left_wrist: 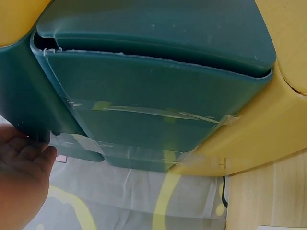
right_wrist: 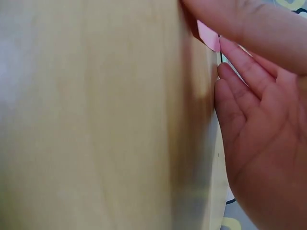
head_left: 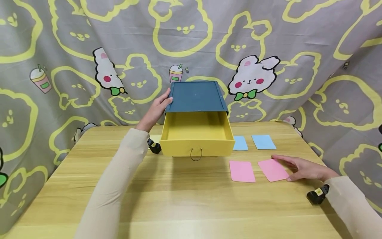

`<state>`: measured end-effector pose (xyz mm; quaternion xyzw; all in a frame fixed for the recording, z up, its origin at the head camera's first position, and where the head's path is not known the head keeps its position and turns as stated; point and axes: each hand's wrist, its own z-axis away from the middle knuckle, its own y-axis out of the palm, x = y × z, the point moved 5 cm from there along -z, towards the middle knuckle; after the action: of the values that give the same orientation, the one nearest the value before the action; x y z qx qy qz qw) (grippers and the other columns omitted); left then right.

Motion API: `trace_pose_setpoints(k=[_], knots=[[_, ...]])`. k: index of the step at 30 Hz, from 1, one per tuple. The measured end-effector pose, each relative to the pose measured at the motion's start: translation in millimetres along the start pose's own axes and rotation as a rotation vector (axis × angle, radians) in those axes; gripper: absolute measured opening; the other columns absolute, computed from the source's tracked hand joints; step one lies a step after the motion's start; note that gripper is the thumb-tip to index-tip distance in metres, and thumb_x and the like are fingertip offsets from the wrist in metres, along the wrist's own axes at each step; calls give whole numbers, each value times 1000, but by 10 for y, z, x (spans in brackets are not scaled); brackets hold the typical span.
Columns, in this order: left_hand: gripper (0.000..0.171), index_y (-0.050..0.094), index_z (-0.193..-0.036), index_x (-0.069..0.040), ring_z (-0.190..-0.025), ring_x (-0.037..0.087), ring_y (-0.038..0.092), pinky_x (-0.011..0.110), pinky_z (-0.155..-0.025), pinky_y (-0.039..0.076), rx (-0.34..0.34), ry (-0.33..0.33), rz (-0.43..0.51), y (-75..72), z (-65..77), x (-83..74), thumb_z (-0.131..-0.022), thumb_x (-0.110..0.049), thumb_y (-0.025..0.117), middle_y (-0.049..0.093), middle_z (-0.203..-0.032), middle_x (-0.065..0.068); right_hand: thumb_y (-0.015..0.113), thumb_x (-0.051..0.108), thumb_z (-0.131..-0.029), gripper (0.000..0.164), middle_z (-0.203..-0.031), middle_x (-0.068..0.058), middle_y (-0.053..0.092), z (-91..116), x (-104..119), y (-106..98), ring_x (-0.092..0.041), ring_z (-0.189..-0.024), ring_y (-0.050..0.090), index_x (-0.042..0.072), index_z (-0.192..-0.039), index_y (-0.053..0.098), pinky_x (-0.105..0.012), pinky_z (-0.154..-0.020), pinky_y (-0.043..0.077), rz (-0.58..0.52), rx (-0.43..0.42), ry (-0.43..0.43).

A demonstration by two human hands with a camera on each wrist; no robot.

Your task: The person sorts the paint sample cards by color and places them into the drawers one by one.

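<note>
A box (head_left: 195,96) with a dark blue-green top stands before the curtain, its yellow drawer (head_left: 197,147) pulled out toward me. Inside, the part of the drawer that shows holds nothing, and a thin wire loop handle (head_left: 196,158) hangs on its front. My left hand (head_left: 156,111) rests against the box's left side, thumb at the top edge; the left wrist view shows its fingers by the box wall. On the right, my right hand (head_left: 304,169) spreads thumb and fingers around the right edge of a pink card (head_left: 273,170), touching its corners.
Another pink card (head_left: 242,171) lies to the left. Behind are two blue cards, one apart (head_left: 264,142) and one partly covered by the drawer (head_left: 240,143). A pale yellow card (head_left: 155,138) shows beside the left wrist. The patterned curtain (head_left: 191,36) bounds the wooden table (head_left: 191,205).
</note>
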<state>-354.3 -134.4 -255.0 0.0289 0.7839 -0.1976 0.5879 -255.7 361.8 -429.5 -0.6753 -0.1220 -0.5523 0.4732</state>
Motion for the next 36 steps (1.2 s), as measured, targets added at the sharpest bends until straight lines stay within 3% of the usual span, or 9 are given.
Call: trace_pose_setpoints(k=[12, 19, 27, 33, 36], knots=[[61, 9, -151, -2, -147, 18, 2, 35, -119, 10, -19, -1, 18, 2, -20, 9, -101, -20, 40, 2, -160, 8, 69, 5, -83, 82, -148, 24, 28, -3, 40, -11, 21, -130, 21, -12, -145, 19, 1, -97, 22, 51, -41, 23], [61, 12, -152, -9, -146, 12, 4, 34, -119, 10, -44, 28, 6, -77, -164, 228, -101, -25, 42, 6, -160, 2, 68, 5, -83, 79, -147, 22, 31, -2, 24, -29, 19, -130, 23, -12, -145, 22, 1, -97, 21, 51, -78, 30], [61, 13, -151, -8, -146, 12, 5, 33, -119, 11, -50, 38, 20, -76, -176, 247, -100, -26, 42, 7, -160, 3, 69, 9, -84, 74, -141, 24, 35, 14, 13, -23, 22, -127, 26, -10, -143, 28, 2, -96, 22, 76, -146, 78], [62, 12, -152, -9, -146, 12, 4, 33, -119, 11, -47, 29, 21, -73, -157, 250, -101, -26, 42, 6, -160, 2, 71, 11, -83, 72, -141, 18, 40, 14, -37, -28, 21, -125, 30, -7, -142, 33, 1, -95, 25, 141, -210, 85], [61, 12, -152, -9, -146, 12, 4, 33, -119, 10, -43, 17, 26, -60, -152, 255, -101, -24, 42, 5, -160, 1, 71, 10, -83, 71, -142, 14, 43, 26, -63, -23, 19, -124, 33, -7, -142, 34, 0, -94, 29, 107, -234, 99]])
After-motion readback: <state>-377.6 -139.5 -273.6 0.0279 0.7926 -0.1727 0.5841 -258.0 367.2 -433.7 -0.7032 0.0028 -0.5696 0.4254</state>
